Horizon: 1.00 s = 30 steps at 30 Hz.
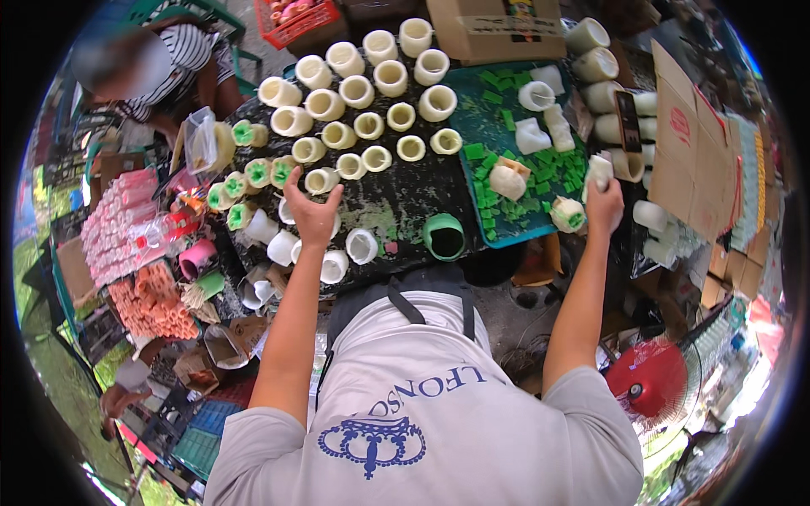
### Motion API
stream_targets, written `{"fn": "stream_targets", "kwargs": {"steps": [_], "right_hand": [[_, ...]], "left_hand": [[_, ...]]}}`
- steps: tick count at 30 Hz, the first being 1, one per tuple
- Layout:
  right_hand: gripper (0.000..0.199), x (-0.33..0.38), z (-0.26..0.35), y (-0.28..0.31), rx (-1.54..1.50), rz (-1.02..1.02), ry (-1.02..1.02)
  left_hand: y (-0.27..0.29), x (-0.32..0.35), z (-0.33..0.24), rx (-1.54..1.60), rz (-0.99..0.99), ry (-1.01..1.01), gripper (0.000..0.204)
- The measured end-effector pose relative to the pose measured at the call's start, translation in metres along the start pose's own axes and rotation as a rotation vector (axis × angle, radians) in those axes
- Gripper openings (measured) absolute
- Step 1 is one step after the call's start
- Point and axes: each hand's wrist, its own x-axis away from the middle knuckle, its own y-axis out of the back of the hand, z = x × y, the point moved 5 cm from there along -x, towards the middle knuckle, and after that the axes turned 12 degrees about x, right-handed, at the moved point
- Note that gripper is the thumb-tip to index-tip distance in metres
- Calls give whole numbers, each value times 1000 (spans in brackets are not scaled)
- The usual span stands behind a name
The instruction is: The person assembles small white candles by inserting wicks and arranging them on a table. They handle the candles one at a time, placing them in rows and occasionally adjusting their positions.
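Observation:
Rows of hollow cream wax candle shells (pixel 390 78) stand on the black-covered table. My left hand (pixel 310 215) is open, thumb and forefinger spread on either side of one small shell (pixel 321 180) at the near left of the rows; whether they touch it I cannot tell. At the right, my right hand (pixel 605 205) is closed round a white wax piece (pixel 599 171), above the edge of a teal tray (pixel 468 190). Green wax chunks (pixel 553 173) lie in that tray, with several white wax pieces (pixel 531 135) and a round candle with a green centre (pixel 567 215).
Candle shells with green filling (pixel 257 173) stand at the left. A green hollow cylinder (pixel 444 237) is at the table's near edge. Pink candles (pixel 126 215) are piled far left. Cardboard (pixel 693 139) and a phone (pixel 627 121) are at right; a red fan (pixel 648 379) stands below. Another person (pixel 181 55) sits far left.

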Motion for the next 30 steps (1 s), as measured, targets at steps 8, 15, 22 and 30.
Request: {"fn": "stream_targets", "kwargs": {"steps": [8,15,22,30], "right_hand": [[66,137,138,25,-1148,276,185],[52,167,220,-14,-576,349,407],[54,169,239,-49,-436,354,458],[51,170,231,-41,-510,185,586]], "left_hand": [[-8,-12,-52,-371,254,-220,88],[-27,-29,-52,-558,302,-289,71],[-36,-32,-46,-535,315,-266,56],[-29,-33,-41,-550,311,-175,55]]}}
